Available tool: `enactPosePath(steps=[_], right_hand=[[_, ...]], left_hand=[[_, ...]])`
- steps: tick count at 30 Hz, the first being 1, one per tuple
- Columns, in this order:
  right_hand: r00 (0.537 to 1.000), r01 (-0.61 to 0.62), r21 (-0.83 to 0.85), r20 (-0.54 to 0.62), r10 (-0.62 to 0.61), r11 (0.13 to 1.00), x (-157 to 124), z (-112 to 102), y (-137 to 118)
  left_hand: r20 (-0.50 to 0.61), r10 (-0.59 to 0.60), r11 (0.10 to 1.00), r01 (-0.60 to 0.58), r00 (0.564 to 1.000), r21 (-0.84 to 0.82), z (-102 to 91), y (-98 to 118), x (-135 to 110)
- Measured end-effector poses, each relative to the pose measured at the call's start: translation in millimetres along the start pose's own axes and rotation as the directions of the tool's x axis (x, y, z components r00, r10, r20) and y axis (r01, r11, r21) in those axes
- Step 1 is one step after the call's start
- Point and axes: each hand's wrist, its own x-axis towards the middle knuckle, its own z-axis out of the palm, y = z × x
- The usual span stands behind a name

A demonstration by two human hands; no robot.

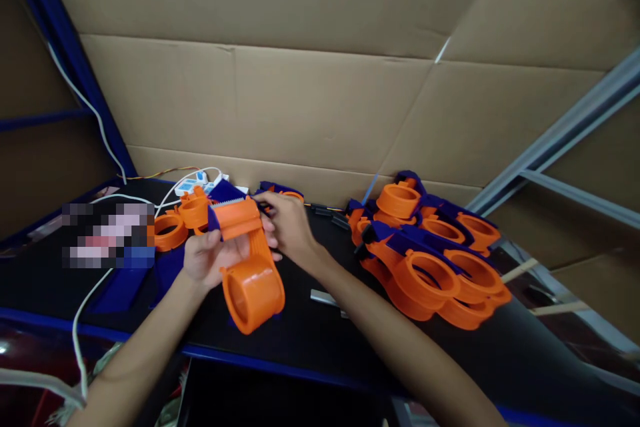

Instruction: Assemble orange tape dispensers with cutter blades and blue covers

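An orange tape dispenser [253,290] with a toothed metal blade [229,203] along its top edge is held up over the black table. My left hand [203,257] is closed round its left side and back, the thumb near the blade end. My right hand [287,220] has its fingers bent against the dispenser's upper right side, gripping there. What lies under those right fingertips is hidden. The round tape hub hangs down toward me with no tape roll on it. Behind my left hand lie loose orange dispenser parts [169,232] and dark blue pieces [120,287].
Several orange and blue tape dispensers [433,273] are piled at the right. A white power strip [187,185] with cables stands at the back left. Metal strips [323,296] lie beside my right forearm. A cardboard wall [300,100] closes off the rear; a blue edge [260,363] runs along the front.
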Motion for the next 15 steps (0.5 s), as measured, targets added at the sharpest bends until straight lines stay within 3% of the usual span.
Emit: enactPosePath(steps=[2, 5, 9, 15], right_hand=[[0.981, 0.08, -0.138, -0.165, -0.102, 0.987, -4, -18, 8], [0.876, 0.215, -0.37, -0.335, -0.346, 0.904, -23, -40, 21], [0.822, 0.315, -0.494, -0.286, -0.493, 0.811, -43, -51, 32], [0.82, 0.358, -0.638, -0.133, -0.556, 0.681, -46, -48, 32]], left_hand=[[-0.069, 0.023, 1.0, -0.022, 0.997, 0.008, 1.5, -3, 6], [-0.161, 0.026, 1.0, -0.023, 0.987, 0.02, 7.5, -8, 15], [-0.19, -0.012, 1.0, 0.007, 0.982, -0.028, 15.6, -12, 21], [-0.207, -0.001, 0.999, -0.009, 0.978, -0.044, 15.6, -16, 24]])
